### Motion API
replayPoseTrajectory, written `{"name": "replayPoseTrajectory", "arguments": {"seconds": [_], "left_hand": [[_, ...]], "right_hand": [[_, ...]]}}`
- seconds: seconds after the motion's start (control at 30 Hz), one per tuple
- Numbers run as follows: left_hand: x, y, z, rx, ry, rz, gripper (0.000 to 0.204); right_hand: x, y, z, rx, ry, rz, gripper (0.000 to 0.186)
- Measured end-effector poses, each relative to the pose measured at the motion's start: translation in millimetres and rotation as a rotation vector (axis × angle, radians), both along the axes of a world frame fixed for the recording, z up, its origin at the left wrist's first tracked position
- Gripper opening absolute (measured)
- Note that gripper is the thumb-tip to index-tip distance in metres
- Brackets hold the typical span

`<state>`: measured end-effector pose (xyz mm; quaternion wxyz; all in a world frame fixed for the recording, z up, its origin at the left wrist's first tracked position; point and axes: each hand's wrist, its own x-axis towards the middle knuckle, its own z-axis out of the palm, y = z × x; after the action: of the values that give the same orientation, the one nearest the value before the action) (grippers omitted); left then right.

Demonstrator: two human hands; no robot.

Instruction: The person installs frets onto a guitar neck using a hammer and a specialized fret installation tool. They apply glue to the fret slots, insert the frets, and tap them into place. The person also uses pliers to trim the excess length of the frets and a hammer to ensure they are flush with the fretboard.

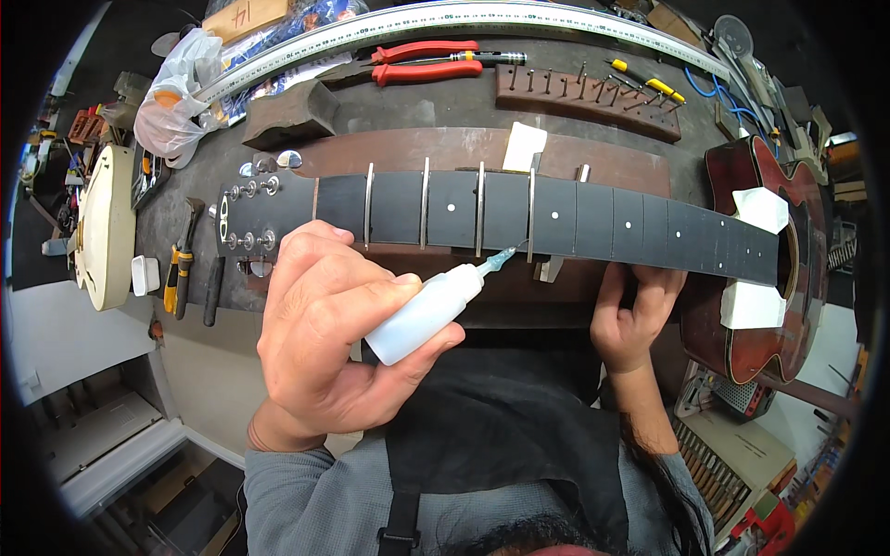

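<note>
A guitar lies across the workbench, its dark fretboard [593, 218] running from the headstock [255, 213] on the left to the reddish body [769, 269] on the right. My left hand [324, 324] grips a small white squeeze bottle [422, 315]; its thin nozzle tip touches the near end of the fourth metal fret [530, 213]. My right hand [630, 310] rests on the near edge of the neck, fingers curled against it. Several loose frets stand proud in the slots nearer the headstock. White paper pieces [756, 255] cover the body beside the fretboard end.
Red-handled pliers [422, 63] and a long metal ruler [445, 20] lie at the back. A wooden block [584, 97] holds several small tools. A dark wedge block [292, 116], a plastic bag [176, 93], a hammer [185, 255] and a cream guitar body [107, 227] are on the left.
</note>
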<state>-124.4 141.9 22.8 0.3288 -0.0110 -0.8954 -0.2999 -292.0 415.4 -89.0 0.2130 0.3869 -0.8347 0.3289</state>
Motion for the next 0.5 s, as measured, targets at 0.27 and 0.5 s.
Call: {"name": "replayPoseTrajectory", "arguments": {"seconds": [0.27, 0.5], "left_hand": [[2.1, -0.8, 1.4, -0.007, -0.013, -0.017, 0.043], [3.9, -0.6, 1.6, -0.002, -0.015, -0.021, 0.045]], "right_hand": [[0.3, -0.6, 1.2, 0.011, 0.006, -0.001, 0.037], [0.0, 1.3, -0.8, 0.024, 0.005, -0.002, 0.035]]}}
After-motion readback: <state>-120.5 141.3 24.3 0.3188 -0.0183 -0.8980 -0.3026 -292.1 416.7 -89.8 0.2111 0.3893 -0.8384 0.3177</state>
